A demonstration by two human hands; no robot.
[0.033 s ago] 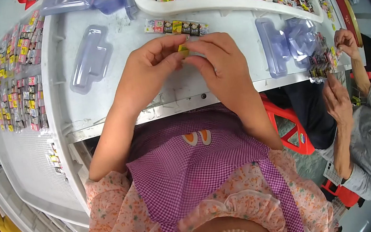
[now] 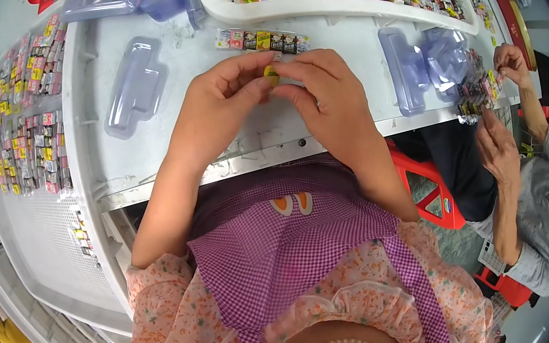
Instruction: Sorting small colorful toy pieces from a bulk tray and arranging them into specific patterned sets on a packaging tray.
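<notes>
Above the table's front edge, my left hand (image 2: 218, 108) and my right hand (image 2: 333, 94) meet fingertip to fingertip. Between them is a small yellow piece (image 2: 270, 71), pinched by the left thumb and fingers, with the right fingertips closed against its other side. Most of the piece is covered by fingers, so its exact kind cannot be made out. Just beyond the hands lies a clear tray (image 2: 297, 44) filled with a row of miniature cartons in white, pink, yellow and dark colours. An unfilled clear plastic tray (image 2: 134, 86) rests left of my left hand.
A large white bin (image 2: 334, 5) heaped with miniature cartons stands at the back. Clear trays (image 2: 406, 71) lie to the right, where a co-worker's hands (image 2: 501, 150) handle small packs. On the left, a white crate (image 2: 48, 236) holds rows of filled packs. A red stool (image 2: 428, 187) stands below.
The yellow piece has turned slightly between my fingertips and shows a rounder outline. My hands have otherwise barely moved.
</notes>
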